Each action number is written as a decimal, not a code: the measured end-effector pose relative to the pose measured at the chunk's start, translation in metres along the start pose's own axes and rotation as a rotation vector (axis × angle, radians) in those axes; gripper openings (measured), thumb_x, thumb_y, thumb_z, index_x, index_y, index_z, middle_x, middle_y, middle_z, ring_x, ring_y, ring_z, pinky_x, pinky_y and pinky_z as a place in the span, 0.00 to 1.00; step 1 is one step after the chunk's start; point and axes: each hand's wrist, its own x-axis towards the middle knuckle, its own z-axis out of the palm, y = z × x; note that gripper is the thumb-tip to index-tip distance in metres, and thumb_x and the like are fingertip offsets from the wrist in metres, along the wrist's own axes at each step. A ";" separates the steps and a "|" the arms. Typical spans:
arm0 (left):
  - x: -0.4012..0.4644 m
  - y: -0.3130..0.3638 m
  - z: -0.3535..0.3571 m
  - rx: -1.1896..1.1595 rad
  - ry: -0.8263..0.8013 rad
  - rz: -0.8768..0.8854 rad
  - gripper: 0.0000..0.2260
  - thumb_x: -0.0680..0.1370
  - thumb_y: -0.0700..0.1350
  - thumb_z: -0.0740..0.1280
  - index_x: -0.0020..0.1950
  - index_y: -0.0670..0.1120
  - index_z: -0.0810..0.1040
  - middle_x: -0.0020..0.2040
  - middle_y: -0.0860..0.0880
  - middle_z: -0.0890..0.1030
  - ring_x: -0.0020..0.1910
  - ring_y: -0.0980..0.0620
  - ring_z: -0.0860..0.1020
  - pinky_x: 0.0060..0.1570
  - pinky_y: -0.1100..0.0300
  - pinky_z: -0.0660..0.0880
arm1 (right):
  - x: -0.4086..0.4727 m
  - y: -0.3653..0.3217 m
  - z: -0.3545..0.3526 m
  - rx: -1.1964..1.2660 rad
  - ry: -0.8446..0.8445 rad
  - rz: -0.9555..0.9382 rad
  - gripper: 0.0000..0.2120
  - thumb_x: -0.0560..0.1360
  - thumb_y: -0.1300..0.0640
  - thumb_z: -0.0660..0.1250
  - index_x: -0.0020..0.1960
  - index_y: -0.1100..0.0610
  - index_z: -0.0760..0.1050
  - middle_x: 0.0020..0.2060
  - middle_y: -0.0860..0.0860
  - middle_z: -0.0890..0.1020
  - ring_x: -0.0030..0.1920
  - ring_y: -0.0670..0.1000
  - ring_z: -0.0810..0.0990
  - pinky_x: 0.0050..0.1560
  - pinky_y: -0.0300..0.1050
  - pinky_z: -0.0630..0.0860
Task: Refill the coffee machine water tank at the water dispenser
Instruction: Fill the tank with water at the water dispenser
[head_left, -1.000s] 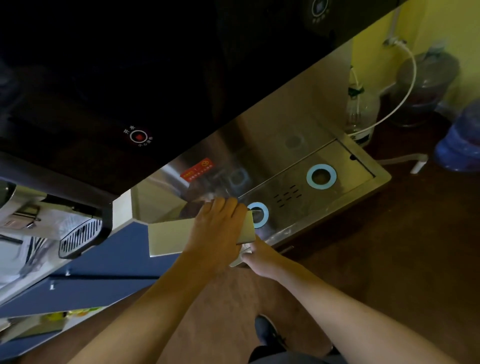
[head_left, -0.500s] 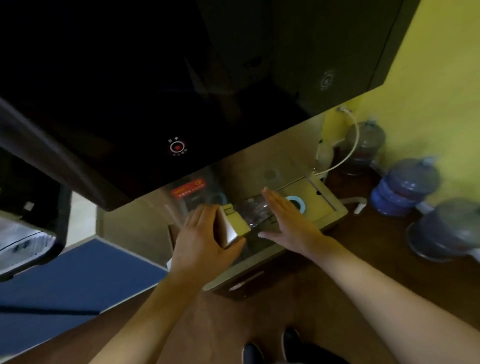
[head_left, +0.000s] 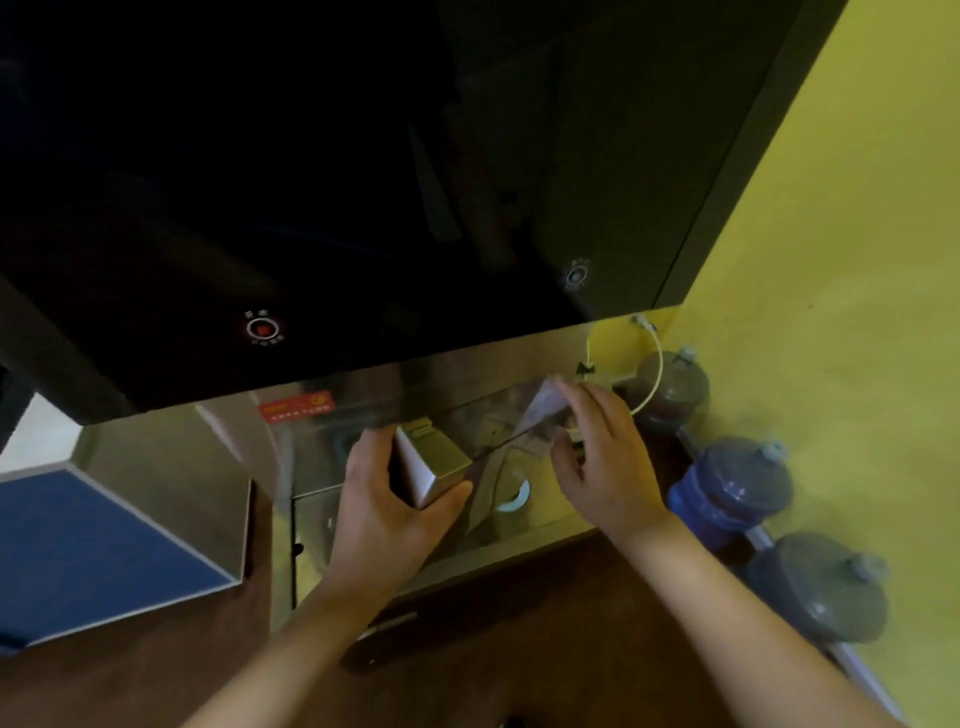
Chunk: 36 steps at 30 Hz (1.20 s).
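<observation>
The water tank (head_left: 511, 434) is a clear plastic box with a silver metallic end (head_left: 436, 465). It lies tilted over the steel drip tray (head_left: 545, 527) of the water dispenser (head_left: 363, 208), under its black front panel. My left hand (head_left: 384, 514) is closed around the silver end. The far clear end, raised toward the right, is gripped by my right hand (head_left: 608, 462). A red-lit button (head_left: 264, 328) glows on the panel above my left hand, and a dim second button (head_left: 576, 275) sits further right. A blue ring (head_left: 519, 493) on the tray shows beneath the tank.
Three large water bottles stand on the floor along the yellow wall: a blue one (head_left: 727, 488) and two grey ones (head_left: 815, 587) (head_left: 675, 387). A white hose (head_left: 658, 364) loops behind the tray. A blue-topped counter (head_left: 78, 551) lies at the left.
The view has swung to the right along the dispenser. My right hand went from lying flat on the tank to gripping its far end, which now sits higher. My left hand kept its hold.
</observation>
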 end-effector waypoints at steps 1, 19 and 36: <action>-0.001 0.004 0.008 -0.015 0.028 -0.010 0.26 0.66 0.53 0.79 0.58 0.57 0.70 0.54 0.54 0.77 0.53 0.57 0.78 0.50 0.56 0.79 | 0.003 0.005 -0.006 0.010 0.101 0.017 0.26 0.75 0.62 0.64 0.73 0.61 0.66 0.64 0.58 0.72 0.65 0.56 0.72 0.66 0.45 0.71; 0.003 0.019 0.047 -0.260 0.292 -0.020 0.22 0.68 0.41 0.79 0.57 0.42 0.73 0.48 0.45 0.79 0.46 0.51 0.80 0.41 0.64 0.78 | 0.066 0.017 -0.022 -0.235 0.122 -0.113 0.40 0.72 0.68 0.63 0.80 0.54 0.53 0.78 0.69 0.51 0.79 0.69 0.49 0.78 0.58 0.54; 0.013 0.018 0.044 -0.305 0.327 0.033 0.24 0.67 0.51 0.79 0.55 0.44 0.73 0.46 0.44 0.77 0.45 0.46 0.77 0.47 0.47 0.76 | 0.070 0.023 -0.016 -0.288 0.124 -0.131 0.41 0.71 0.65 0.65 0.80 0.55 0.51 0.77 0.70 0.50 0.78 0.70 0.48 0.77 0.66 0.54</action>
